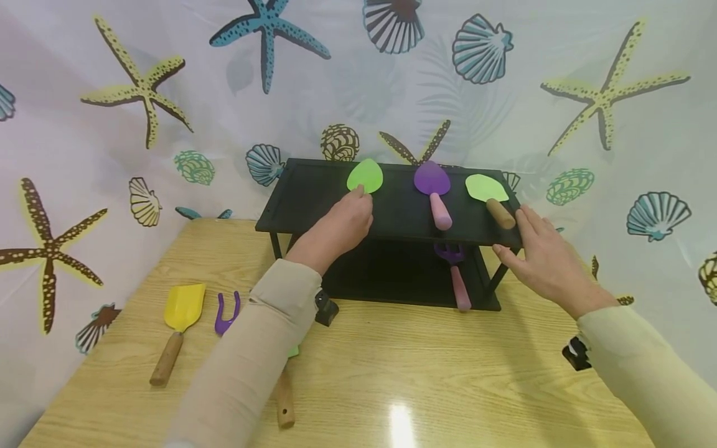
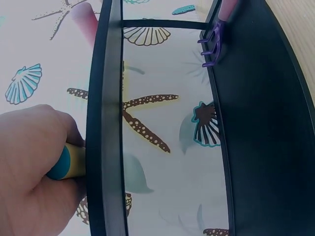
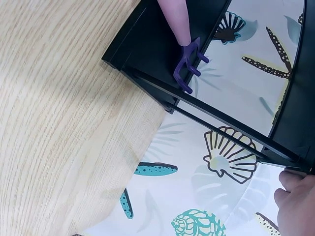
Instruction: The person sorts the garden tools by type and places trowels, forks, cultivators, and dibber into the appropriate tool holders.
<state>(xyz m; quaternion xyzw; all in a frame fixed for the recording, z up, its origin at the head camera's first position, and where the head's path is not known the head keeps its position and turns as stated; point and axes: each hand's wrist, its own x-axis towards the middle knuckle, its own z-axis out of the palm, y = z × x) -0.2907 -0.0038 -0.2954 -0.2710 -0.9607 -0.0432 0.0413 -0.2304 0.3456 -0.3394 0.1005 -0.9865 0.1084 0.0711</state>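
Observation:
A black two-tier rack (image 1: 313, 186) stands at the back of the table. My left hand (image 1: 347, 218) grips the handle of a green-bladed hand trowel (image 1: 366, 174) at the top shelf; in the left wrist view its yellow-and-teal handle (image 2: 74, 161) shows between thumb and fingers. To its right on that shelf lie a purple trowel (image 1: 432, 178) with a pink handle and a pale green trowel (image 1: 486, 186) with a wooden handle. My right hand (image 1: 546, 261) rests against the rack's right end, fingers extended, thumb near the front corner. A purple hand fork (image 1: 460, 287) lies on the lower shelf.
On the table at left lie a yellow shovel (image 1: 185, 306) with a wooden handle and a purple fork (image 1: 224, 323), partly behind my left sleeve. A wooden-handled tool (image 1: 284, 398) is mostly covered by that arm. A patterned cloth (image 1: 358, 81) hangs behind the rack.

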